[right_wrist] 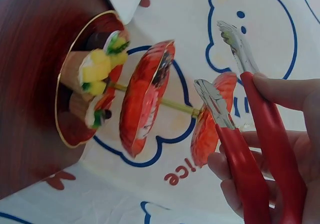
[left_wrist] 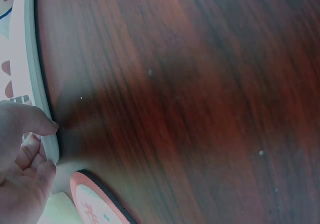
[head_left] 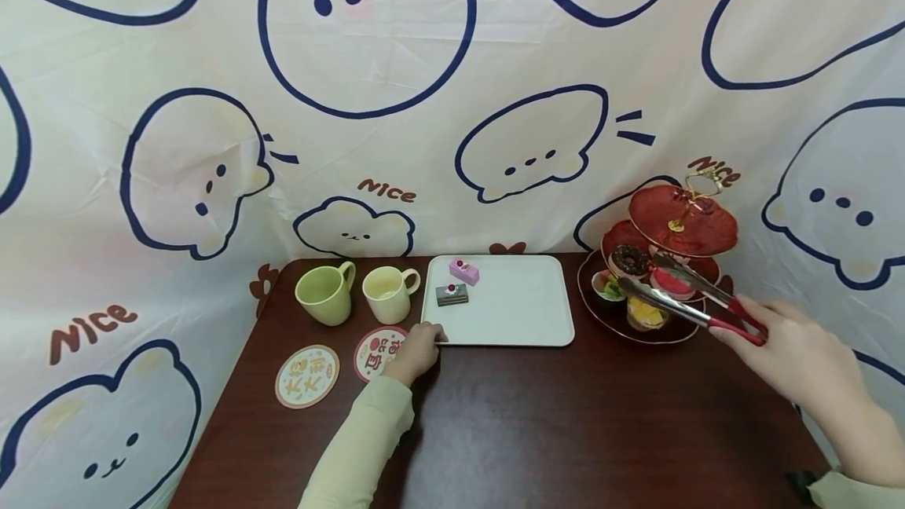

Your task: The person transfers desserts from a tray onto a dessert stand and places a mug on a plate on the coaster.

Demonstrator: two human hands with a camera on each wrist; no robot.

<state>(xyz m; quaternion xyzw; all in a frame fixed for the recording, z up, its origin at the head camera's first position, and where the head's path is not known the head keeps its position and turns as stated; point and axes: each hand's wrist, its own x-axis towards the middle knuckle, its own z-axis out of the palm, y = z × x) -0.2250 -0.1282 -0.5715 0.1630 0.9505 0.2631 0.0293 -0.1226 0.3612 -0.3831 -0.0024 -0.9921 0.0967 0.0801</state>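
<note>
From where I stand, the person's left arm, in a pale green sleeve, stretches up from the bottom of the head view, and the left hand [head_left: 415,352] pinches the near left corner of a white tray [head_left: 519,305], thumb against the rim. The right arm comes in from the lower right edge; its right hand [head_left: 799,344] grips the red handles of a pair of tongs [right_wrist: 272,134], whose metal tips are parted and point leftward in front of the tiered stand [head_left: 661,218].

The tray sits just below the middle of the frame, with a pink cake [head_left: 463,272] and a dark cake [head_left: 452,294] near its left end. The red, gold-rimmed stand, at right, carries a chocolate doughnut [head_left: 631,260] on its middle tier and a yellow-topped tart [head_left: 646,314] among others on the bottom.

Left of centre are a green mug [head_left: 324,297] and a paler mug [head_left: 386,298], with two round coasters [head_left: 307,377] below them. Everything rests on a dark brown table [head_left: 537,430], before a white cloth [head_left: 396,45] printed with blue bear outlines.
</note>
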